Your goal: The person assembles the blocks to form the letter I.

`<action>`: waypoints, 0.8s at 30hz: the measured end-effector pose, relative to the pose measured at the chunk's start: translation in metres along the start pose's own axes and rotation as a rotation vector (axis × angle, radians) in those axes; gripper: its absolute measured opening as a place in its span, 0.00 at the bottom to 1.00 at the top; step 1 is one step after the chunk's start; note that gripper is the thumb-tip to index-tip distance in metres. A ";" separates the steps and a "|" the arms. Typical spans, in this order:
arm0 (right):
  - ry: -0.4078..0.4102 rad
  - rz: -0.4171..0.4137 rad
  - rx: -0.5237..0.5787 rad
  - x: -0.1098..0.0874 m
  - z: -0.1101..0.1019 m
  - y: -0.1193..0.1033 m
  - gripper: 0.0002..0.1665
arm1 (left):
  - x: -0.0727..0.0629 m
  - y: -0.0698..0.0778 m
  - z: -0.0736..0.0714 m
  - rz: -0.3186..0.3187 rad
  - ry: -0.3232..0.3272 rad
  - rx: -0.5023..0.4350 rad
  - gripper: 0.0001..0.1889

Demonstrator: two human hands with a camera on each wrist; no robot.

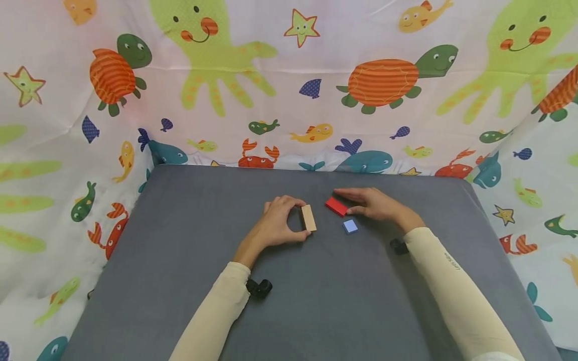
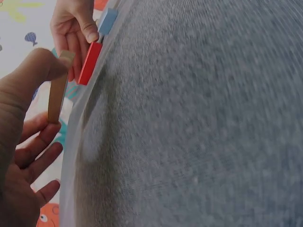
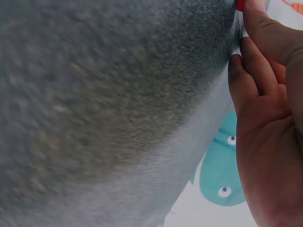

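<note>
My left hand (image 1: 277,223) pinches a plain wooden block (image 1: 309,218) by its two ends, thumb at the near end and index finger at the far one. The left wrist view has this wooden block (image 2: 57,92) between thumb and fingertip, the other fingers spread below. To its right lies a red block (image 1: 336,206). My right hand (image 1: 377,203) is beside it, thumb tip at the red block's right end and fingers stretched out behind. Only a sliver of the red block (image 3: 240,5) shows in the right wrist view. A small light-blue block (image 1: 349,226) sits just nearer than the red one.
A grey cloth-covered table (image 1: 316,301) lies under both hands. Behind it and along the sides hangs a white curtain (image 1: 280,110) printed with sea animals. Small black wrist cameras (image 1: 259,289) sit at both sleeve cuffs.
</note>
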State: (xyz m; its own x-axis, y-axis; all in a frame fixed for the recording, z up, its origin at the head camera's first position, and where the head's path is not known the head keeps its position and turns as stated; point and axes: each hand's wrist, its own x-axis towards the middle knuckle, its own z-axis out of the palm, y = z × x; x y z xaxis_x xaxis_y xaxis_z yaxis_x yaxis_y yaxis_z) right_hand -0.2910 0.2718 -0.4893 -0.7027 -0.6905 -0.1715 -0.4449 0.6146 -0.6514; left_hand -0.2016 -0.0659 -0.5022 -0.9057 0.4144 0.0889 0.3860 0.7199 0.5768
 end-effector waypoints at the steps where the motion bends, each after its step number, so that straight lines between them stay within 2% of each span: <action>1: -0.010 0.000 -0.013 0.001 -0.001 -0.001 0.43 | 0.000 0.000 -0.001 0.006 -0.011 -0.004 0.38; 10: -0.081 0.019 -0.095 0.007 -0.004 -0.005 0.44 | -0.001 -0.001 -0.001 0.022 -0.074 -0.027 0.38; 18: -0.096 0.010 -0.091 0.009 -0.004 -0.012 0.46 | 0.000 -0.005 0.004 0.049 -0.114 -0.052 0.38; 21: -0.087 -0.003 -0.125 0.010 -0.004 -0.013 0.44 | -0.002 -0.005 0.004 0.057 -0.133 -0.067 0.38; 24: -0.080 0.007 -0.169 0.012 -0.005 -0.014 0.45 | -0.002 -0.005 0.003 0.071 -0.160 -0.074 0.38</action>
State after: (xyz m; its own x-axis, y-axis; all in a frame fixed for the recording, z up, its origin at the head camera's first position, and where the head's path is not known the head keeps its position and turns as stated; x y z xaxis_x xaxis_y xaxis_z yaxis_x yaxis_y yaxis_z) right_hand -0.2953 0.2568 -0.4787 -0.6626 -0.7099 -0.2388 -0.5316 0.6704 -0.5178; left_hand -0.2008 -0.0685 -0.5080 -0.8350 0.5503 0.0047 0.4286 0.6450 0.6327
